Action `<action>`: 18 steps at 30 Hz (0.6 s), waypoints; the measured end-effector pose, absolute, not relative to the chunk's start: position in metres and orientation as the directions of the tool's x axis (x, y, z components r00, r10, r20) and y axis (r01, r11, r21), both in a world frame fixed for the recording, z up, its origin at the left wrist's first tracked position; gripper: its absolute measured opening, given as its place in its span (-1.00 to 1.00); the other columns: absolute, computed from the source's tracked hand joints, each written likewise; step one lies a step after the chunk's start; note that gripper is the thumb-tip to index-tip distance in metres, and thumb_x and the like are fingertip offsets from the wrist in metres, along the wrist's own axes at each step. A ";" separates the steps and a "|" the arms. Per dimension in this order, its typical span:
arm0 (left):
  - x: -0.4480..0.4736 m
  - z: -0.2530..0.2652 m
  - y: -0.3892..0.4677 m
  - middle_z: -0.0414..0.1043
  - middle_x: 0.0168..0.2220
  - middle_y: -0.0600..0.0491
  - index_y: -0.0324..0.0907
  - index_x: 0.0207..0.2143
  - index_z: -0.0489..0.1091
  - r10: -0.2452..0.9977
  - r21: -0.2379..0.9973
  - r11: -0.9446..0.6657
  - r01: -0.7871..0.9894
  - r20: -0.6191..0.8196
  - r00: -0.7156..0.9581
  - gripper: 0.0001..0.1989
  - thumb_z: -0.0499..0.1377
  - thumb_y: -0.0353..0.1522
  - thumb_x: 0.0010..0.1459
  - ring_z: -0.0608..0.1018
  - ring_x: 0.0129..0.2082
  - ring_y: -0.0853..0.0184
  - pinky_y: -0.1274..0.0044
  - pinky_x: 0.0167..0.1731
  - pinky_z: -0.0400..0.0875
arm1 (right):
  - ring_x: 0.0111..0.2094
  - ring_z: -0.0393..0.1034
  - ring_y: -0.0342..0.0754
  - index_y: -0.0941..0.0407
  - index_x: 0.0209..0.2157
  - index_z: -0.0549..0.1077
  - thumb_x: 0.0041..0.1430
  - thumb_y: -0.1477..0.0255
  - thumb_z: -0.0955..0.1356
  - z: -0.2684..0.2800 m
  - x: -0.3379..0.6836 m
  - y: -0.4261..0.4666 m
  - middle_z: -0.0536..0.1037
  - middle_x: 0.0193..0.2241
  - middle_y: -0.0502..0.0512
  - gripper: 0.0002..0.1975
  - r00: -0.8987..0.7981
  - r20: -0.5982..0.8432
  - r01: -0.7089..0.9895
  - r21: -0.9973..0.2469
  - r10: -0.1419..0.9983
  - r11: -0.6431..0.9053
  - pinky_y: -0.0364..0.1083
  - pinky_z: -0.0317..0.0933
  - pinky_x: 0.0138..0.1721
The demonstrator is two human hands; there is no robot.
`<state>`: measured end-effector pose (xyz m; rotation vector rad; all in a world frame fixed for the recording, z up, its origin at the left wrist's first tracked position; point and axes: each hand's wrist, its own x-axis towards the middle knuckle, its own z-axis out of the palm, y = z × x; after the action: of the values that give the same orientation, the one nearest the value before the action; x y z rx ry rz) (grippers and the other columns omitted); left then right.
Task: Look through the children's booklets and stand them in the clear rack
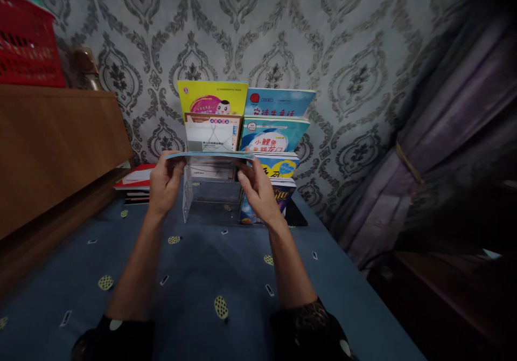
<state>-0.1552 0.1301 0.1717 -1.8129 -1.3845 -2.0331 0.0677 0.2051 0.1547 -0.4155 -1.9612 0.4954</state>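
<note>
A: What do the hands have?

B: The left hand [163,184] and the right hand [258,188] each pinch one end of a thin blue book [210,156], held flat and edge-on just over the front tier of the clear rack [210,196]. Fingers are curled on the cover, thumbs underneath as far as I can tell.

A: And the rack itself?

B: It stands at the far edge of the bench [202,275], against the wall [283,37]. The back tiers on the left hold a yellow book [212,98] and a white one [210,132]; the right column is full, top to bottom, starting with a blue book [278,103]. A red stack [135,180] lies at the far left corner.

A: What could go wrong?

B: I'd judge the book is floppy, so it may sag in the middle and catch on the rack's front lip. Pushing down then could tip the light rack or jostle the white book behind. The right hand is touching or nearly touching the right column, so a wrist nudge might knock those loose
</note>
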 end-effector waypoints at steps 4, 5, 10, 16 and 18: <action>-0.162 0.185 0.147 0.49 -0.15 -0.04 -0.15 -0.08 0.39 0.474 0.550 -0.633 0.545 0.832 -0.288 -0.55 0.14 0.02 0.23 0.55 -0.10 0.19 0.34 -0.06 0.48 | 0.27 0.25 0.12 -0.06 0.41 -0.12 0.41 0.16 0.18 0.151 0.066 0.209 0.09 0.38 0.22 -0.36 -0.368 0.782 -0.027 -0.550 0.503 0.835 0.20 0.21 0.25; -0.165 0.189 0.152 0.49 -0.13 -0.05 -0.14 -0.06 0.39 0.478 0.553 -0.639 0.535 0.830 -0.288 -0.53 0.14 0.04 0.22 0.55 -0.10 0.18 0.34 -0.08 0.50 | 0.29 0.22 0.12 -0.06 0.41 -0.11 0.41 0.16 0.18 0.151 0.066 0.209 0.07 0.39 0.21 -0.36 -0.374 0.779 -0.028 -0.551 0.502 0.834 0.20 0.19 0.27; -0.186 0.205 0.186 0.48 -0.10 -0.08 -0.13 -0.07 0.36 0.519 0.582 -0.640 0.502 0.809 -0.276 -0.51 0.16 0.05 0.17 0.55 -0.11 0.17 0.32 -0.16 0.55 | 0.36 0.07 0.11 -0.06 0.42 -0.13 0.42 0.19 0.16 0.153 0.067 0.208 0.00 0.42 0.16 -0.37 -0.382 0.767 0.006 -0.555 0.515 0.832 0.21 0.14 0.31; -0.198 0.199 0.209 0.51 -0.16 -0.17 -0.23 -0.09 0.35 0.575 0.557 -0.279 0.782 0.749 -0.329 -0.68 0.11 -0.22 0.18 0.56 -0.07 0.03 0.15 0.03 0.41 | 0.35 0.10 0.13 -0.04 0.39 0.01 0.40 0.13 0.20 0.150 0.067 0.212 0.04 0.41 0.17 -0.38 -0.366 0.763 -0.048 -0.587 0.533 0.808 0.23 0.16 0.29; -0.191 0.193 0.205 0.48 -0.06 -0.25 -0.27 0.03 0.30 0.531 0.466 -0.138 0.874 0.780 -0.332 -0.61 0.08 -0.33 0.16 0.51 0.03 -0.03 0.10 0.09 0.35 | 0.35 0.10 0.14 -0.03 0.38 0.06 0.38 0.10 0.21 0.149 0.067 0.213 0.08 0.40 0.18 -0.38 -0.361 0.768 -0.068 -0.587 0.529 0.807 0.23 0.15 0.29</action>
<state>-0.1913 0.2050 0.1930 -1.5746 -1.8067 -1.4582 0.0674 0.2133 0.1485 -0.3507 -1.8453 0.6485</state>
